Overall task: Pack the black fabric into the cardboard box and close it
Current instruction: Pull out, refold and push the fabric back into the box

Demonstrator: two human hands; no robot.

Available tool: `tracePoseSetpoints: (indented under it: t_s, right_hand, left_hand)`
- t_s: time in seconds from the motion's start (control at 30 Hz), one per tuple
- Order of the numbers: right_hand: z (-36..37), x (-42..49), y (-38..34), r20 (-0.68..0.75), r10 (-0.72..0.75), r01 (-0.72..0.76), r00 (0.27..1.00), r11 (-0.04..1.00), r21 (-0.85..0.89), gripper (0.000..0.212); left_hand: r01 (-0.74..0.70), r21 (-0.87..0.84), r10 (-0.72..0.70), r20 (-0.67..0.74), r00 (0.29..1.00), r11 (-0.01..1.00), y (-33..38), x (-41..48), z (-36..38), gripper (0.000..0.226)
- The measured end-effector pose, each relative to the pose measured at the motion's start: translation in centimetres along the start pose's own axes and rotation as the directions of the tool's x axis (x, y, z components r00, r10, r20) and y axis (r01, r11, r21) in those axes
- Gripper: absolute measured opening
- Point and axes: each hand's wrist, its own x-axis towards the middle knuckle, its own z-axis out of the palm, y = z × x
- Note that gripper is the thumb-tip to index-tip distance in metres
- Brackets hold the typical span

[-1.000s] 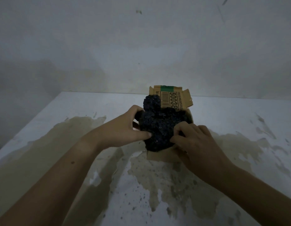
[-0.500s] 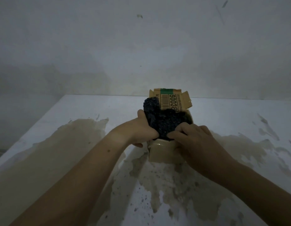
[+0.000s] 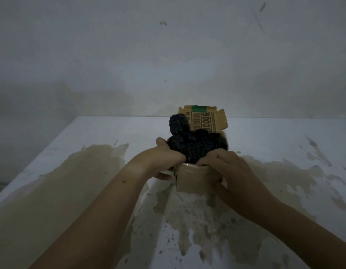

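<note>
A small brown cardboard box [image 3: 193, 180] stands on the table's middle, its printed back flap [image 3: 204, 121] upright. Bunched black fabric [image 3: 195, 146] bulges out of the open top, with one lump sticking up at the left. My left hand [image 3: 166, 162] grips the box's left side, its thumb pressed on the fabric. At the front right rim my right hand [image 3: 224, 167] presses its fingers onto the fabric and wraps the box's right side. The box's inside is hidden.
The white table [image 3: 71, 152] carries large tan stains and dark specks in front of and around the box. A plain grey wall [image 3: 168, 65] rises just behind the table's far edge. The table's left edge runs diagonally at far left.
The fabric has sunk lower into the box, showing more of the front wall. Both hands have dropped to the rim and now clasp the box's sides.
</note>
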Motion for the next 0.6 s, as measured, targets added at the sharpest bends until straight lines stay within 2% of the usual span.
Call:
tracePoseSetpoints:
  t_s: [0.13,0.3,0.37,0.43,0.5,0.6]
  right_hand:
    - [0.3,0.7,-0.4,-0.002,0.041,-0.040,0.999,0.985,-0.170,0.035]
    - [0.1,0.9,-0.6,-0.004,0.062,-0.062,0.998,0.989,-0.137,0.035]
    - [-0.1,0.5,-0.4,0.009,0.063,-0.061,0.998,0.989,-0.133,0.038]
    - [-0.2,0.4,-0.3,0.021,0.066,-0.063,0.998,0.990,-0.129,0.042]
    - [-0.3,0.5,-0.4,0.040,0.061,-0.055,0.997,0.990,-0.128,0.044]
    - [-0.4,0.8,-0.3,0.056,0.058,-0.050,0.997,0.991,-0.125,0.046]
  left_hand:
    - [-0.089,0.098,0.095,-0.050,0.994,0.991,-0.6,-0.1,0.1,0.055]
    - [-0.329,0.123,0.342,-0.105,0.934,0.936,-0.6,-1.3,-0.8,0.047]
    - [-0.386,0.268,0.430,-0.130,0.893,0.883,-0.3,-1.1,-1.0,0.037]
    - [-0.421,0.378,0.497,-0.126,0.859,0.824,-0.3,-0.6,-1.0,0.037]
    - [-0.422,0.403,0.498,-0.102,0.861,0.812,-0.7,0.0,-1.0,0.037]
    - [-0.363,0.387,0.421,-0.073,0.904,0.848,-1.0,0.7,-1.1,0.042]
